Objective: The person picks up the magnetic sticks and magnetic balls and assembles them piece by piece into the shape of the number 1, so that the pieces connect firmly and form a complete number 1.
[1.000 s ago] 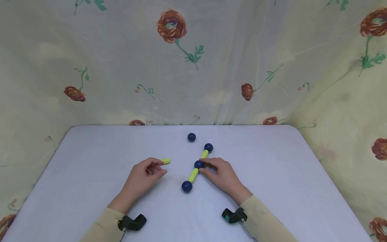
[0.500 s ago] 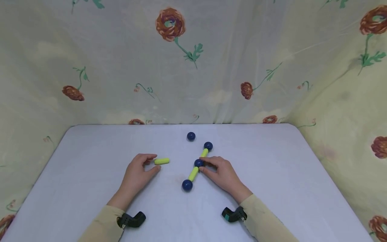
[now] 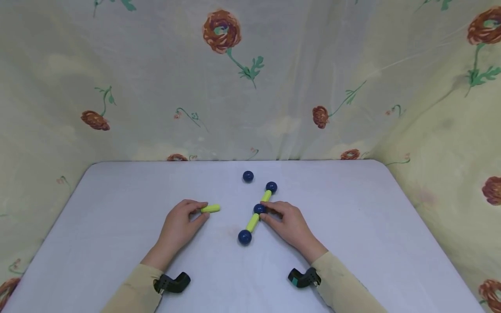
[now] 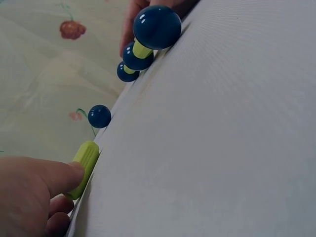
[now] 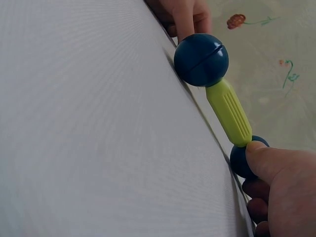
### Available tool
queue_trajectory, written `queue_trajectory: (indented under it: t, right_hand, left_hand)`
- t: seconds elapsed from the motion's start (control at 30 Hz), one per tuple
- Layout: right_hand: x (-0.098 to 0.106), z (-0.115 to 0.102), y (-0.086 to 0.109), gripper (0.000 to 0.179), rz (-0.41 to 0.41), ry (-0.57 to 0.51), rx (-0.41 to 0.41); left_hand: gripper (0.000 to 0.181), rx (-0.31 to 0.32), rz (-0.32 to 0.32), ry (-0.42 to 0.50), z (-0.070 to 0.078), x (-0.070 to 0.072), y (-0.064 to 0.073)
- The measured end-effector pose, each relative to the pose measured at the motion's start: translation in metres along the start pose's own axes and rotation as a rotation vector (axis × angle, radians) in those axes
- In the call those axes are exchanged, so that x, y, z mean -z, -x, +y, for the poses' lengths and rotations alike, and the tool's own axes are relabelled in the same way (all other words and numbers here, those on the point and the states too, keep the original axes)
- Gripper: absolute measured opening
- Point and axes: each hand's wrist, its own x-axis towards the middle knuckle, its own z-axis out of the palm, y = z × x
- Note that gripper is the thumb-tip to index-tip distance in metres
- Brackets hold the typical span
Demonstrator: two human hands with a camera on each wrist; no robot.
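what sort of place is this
Hard to say for sure, but it looks like a small indoor recording setup: a white table, flowered cloth hung behind and beside it, and two black wrist devices.

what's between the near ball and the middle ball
A lime stick links the near ball and the middle ball, plain in the right wrist view.

balls (image 5: 200,61): smooth, glossy, plastic-looking;
sticks (image 5: 229,113): grooved, low-sheen, plastic-looking;
tabletop (image 3: 344,208): matt, smooth, cloth-like;
curtain (image 3: 274,117) behind tabletop: creased cloth
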Motion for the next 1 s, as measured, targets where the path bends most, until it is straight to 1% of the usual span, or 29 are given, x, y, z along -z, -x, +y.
queue_trajectory:
  t: [0.13, 0.27, 0.5, 0.67, 0.87, 1.0]
  right_hand:
    - [0.0006, 0.0004, -0.0001, 0.035, 0.012, 0.006, 0.0]
    - [0.0001, 0.001, -0.0007, 0.035, 0.02, 0.012, -0.012]
    - [-0.0003, 0.0007, -0.0031, 0.037, 0.043, 0.013, -0.064]
    - [0.0005, 0.0006, -0.0042, 0.038, 0.057, 0.013, -0.082]
    - [-0.0001, 0.0019, -0.0045, 0.036, 0.072, 0.014, -0.075]
    - [-0.0008, 0.0016, -0.0053, 0.035, 0.07, 0.02, -0.082]
  left_hand:
    - [0.027, -0.004, 0.005, -0.008, 0.0006, -0.0011, -0.0003]
    - [0.025, 0.008, 0.005, -0.018, 0.001, -0.0014, 0.0008]
    - [0.023, 0.039, 0.001, -0.004, 0.0025, -0.0013, 0.0015]
    - [0.024, 0.05, -0.012, -0.004, 0.0039, -0.002, 0.0005]
    - [0.021, 0.06, -0.019, -0.021, 0.0062, -0.0007, 0.0005]
    - [0.026, 0.06, -0.027, -0.035, 0.0086, 0.001, 0.0025]
